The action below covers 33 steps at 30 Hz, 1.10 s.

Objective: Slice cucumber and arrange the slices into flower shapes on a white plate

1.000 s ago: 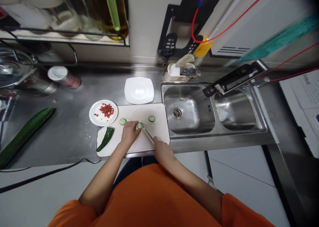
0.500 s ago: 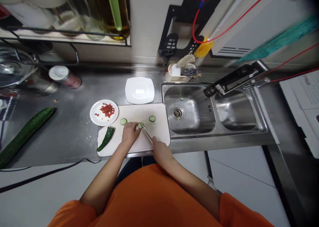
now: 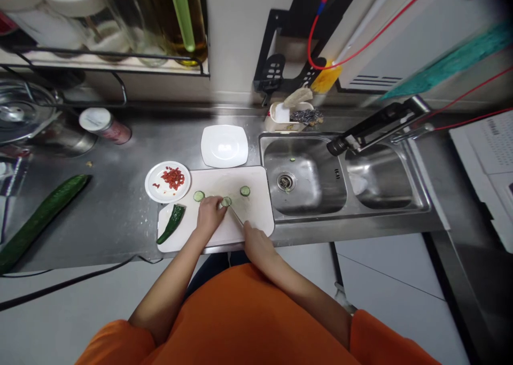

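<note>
On the white cutting board [image 3: 252, 215], my left hand [image 3: 210, 214] pinches a cucumber slice [image 3: 226, 201] at its left edge. My right hand [image 3: 258, 242] grips a knife [image 3: 237, 215] by its handle, which the fingers mostly hide. The thin blade slants up and left to that slice. Another cucumber slice [image 3: 199, 195] lies just left of my left hand, and a third slice [image 3: 245, 191] lies to the right. A dark green cucumber end piece [image 3: 172, 224] rests on the board's left side.
A round white plate [image 3: 152, 194] with red chopped bits stands at the board's upper left. Behind the board sits a square white plate [image 3: 224, 146]. The double sink [image 3: 312, 194] is at the right. A whole cucumber [image 3: 44, 218] and a lidded can [image 3: 106, 125] are at the left.
The knife blade has turned slightly and now shows as a thinner line at the slice. My right hand has shifted a little to the left. My left hand stays in place.
</note>
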Each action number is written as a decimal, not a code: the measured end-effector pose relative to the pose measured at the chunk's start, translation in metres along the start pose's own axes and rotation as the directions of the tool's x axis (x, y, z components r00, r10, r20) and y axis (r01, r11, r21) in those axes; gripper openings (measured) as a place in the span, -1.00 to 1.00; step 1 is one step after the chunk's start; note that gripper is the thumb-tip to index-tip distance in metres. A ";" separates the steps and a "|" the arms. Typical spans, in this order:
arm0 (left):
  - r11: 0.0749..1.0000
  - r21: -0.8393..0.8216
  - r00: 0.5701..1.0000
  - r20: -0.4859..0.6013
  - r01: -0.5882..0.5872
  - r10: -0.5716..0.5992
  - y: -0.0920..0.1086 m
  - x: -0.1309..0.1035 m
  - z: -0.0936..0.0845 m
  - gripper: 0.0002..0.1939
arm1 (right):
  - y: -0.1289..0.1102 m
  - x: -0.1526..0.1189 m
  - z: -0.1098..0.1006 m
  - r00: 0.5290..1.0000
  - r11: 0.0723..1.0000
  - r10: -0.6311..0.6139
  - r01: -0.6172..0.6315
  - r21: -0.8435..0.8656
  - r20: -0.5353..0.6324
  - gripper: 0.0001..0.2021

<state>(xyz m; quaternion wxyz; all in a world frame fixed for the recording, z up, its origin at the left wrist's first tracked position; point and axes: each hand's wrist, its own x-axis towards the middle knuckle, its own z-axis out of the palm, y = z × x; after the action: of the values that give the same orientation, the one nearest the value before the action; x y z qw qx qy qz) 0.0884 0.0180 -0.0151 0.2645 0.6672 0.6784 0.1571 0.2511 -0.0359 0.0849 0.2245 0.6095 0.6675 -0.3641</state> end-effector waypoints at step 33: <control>0.938 -0.163 0.943 -0.089 0.305 -0.322 -0.008 0.004 -0.049 -0.85 | 0.035 -0.019 -0.005 0.996 0.998 0.068 -0.068 -0.011 0.054 -0.54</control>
<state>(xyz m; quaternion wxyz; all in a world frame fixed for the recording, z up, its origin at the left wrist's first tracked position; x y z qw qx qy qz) 0.0541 0.0282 0.0201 0.2954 0.5190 0.7767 0.2004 0.2886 -0.0449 0.0947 0.2575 0.6208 0.6415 -0.3697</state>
